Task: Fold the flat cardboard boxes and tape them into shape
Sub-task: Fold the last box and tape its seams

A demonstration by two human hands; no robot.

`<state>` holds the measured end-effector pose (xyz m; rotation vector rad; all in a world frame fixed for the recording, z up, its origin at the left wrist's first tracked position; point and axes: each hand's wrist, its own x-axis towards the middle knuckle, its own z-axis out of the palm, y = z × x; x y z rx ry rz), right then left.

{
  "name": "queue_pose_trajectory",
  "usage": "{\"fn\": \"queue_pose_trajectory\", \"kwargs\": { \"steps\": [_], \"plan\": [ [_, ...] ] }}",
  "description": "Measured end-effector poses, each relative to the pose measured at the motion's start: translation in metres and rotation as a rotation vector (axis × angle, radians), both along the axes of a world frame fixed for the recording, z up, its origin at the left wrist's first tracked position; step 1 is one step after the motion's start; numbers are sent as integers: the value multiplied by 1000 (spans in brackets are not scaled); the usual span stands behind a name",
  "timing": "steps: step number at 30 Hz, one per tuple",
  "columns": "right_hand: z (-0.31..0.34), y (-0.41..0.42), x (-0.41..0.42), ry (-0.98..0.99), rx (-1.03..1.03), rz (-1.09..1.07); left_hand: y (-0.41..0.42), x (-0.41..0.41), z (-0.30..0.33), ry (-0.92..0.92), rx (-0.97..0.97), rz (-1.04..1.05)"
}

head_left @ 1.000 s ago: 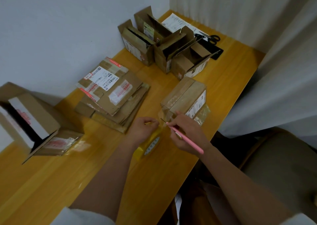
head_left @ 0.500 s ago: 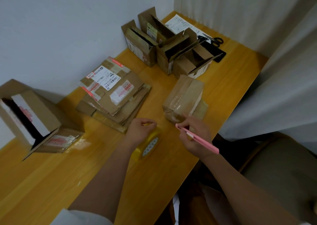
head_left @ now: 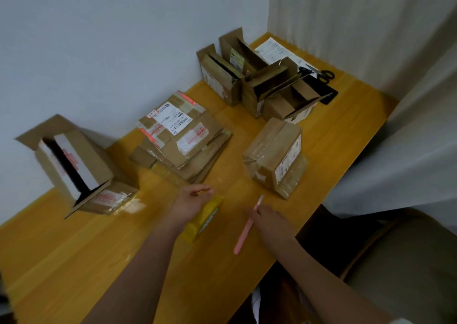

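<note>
Cardboard box (head_left: 274, 155), taped, sits apart from both hands near the table (head_left: 341, 125) edge. Left hand (head_left: 190, 203) grips yellow tape roll (head_left: 204, 218) w/ curled fingers; right hand (head_left: 268, 218) pinches pink cutter (head_left: 246, 227). Risk: blade could nick left hand, or roll's loose end restick.

Left hand (head_left: 191, 203) curled over the tape roll (head_left: 204, 218), right hand (head_left: 269, 218) pinching a pink cutter (head_left: 247, 227), both forearms outstretched.
</note>
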<state>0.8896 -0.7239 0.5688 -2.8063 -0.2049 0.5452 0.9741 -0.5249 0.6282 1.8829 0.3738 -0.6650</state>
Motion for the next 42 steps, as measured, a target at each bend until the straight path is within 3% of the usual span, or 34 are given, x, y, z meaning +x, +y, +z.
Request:
{"fn": "queue_pose_trajectory", "kwargs": {
  "steps": [3, 5, 7, 15, 19, 24, 29, 33, 36, 42],
  "plan": [
    [5, 19, 10, -58, 357, -240, 11, -7, -1, -41, 77, -107],
    [15, 35, 18, 106, 765, -420, 14, -13, -1, -75, 94, -193],
    [19, 47, 22, 226, 917, -467, 15, -18, 1, -93, 92, -304],
    [24, 57, 18, 145, 799, -540, 23, -28, 9, 35, 99, -379],
    [20, 56, 16, 81, 634, -616, 32, -30, 13, -24, 138, -457],
    [19, 49, 12, 192, 717, -693, 42, -34, 3, -197, 170, -500],
    [19, 59, -3, 213, 745, -652, 35, -33, 16, -168, 327, -620],
    [21, 62, -13, 279, 853, -775, 10, -20, 37, -216, 447, -719],
    [25, 42, -12, 247, 878, -900, -6, -16, 37, -266, 376, -758],
    [26, -37, -26, 96, 721, -1008, -43, -19, 20, -184, 89, -800]
  ]
}}
